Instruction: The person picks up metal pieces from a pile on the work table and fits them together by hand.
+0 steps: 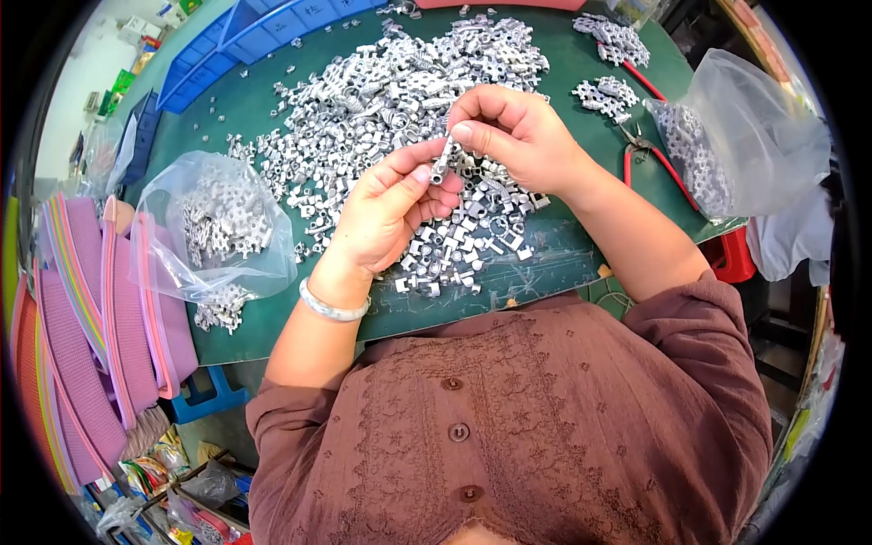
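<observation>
My left hand [391, 204] pinches a narrow, silver-coloured metal piece [441, 165] between thumb and fingers. My right hand [522, 136] comes in from the other side, its thumb and index finger closed on the upper end of the same piece. Its exact kind is too small to make out. Both hands are above a large heap of small silver metal parts [363, 109], spread over a green tabletop [263, 341]. Part of the heap is hidden behind my fingers and wrists.
Clear plastic bags with metal parts stand left [150, 259] and right [772, 118]. Red-handled pliers [639, 145] lie at the right, near small clusters of parts [604, 95]. Blue bins [195, 73] line the back left. Striped purple fabric [82, 336] hangs at the left edge.
</observation>
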Demonstrator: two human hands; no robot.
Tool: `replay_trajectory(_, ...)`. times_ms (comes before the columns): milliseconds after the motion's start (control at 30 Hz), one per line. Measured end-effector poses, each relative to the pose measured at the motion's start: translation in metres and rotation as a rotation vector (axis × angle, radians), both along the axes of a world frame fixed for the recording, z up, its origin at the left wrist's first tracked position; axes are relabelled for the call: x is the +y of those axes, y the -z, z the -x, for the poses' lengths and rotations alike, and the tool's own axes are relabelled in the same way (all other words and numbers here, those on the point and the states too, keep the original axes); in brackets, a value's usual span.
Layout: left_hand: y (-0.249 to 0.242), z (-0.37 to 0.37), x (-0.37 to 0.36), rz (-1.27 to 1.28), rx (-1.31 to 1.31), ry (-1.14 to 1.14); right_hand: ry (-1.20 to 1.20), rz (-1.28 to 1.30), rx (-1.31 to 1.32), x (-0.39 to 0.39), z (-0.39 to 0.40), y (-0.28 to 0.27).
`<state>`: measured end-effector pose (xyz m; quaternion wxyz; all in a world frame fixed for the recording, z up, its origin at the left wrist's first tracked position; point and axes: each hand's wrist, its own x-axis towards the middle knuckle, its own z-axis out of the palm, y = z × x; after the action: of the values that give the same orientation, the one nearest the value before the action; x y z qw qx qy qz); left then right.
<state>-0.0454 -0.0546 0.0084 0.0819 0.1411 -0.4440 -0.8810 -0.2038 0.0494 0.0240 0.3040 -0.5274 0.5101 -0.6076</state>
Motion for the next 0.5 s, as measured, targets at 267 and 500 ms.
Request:
replay_trajectory(267, 0.0062, 0.0008, -0.003, -0.054, 0.07, -0.001, 0.037, 0.002, 0.101, 0.0021, -0.0006, -0.0024)
replay_trajectory(500, 0.004, 0.0003, -0.0033, -0.053, 0.062, 0.01, 0.059, 0.014, 0.118, 0.0023, -0.002, -0.0034)
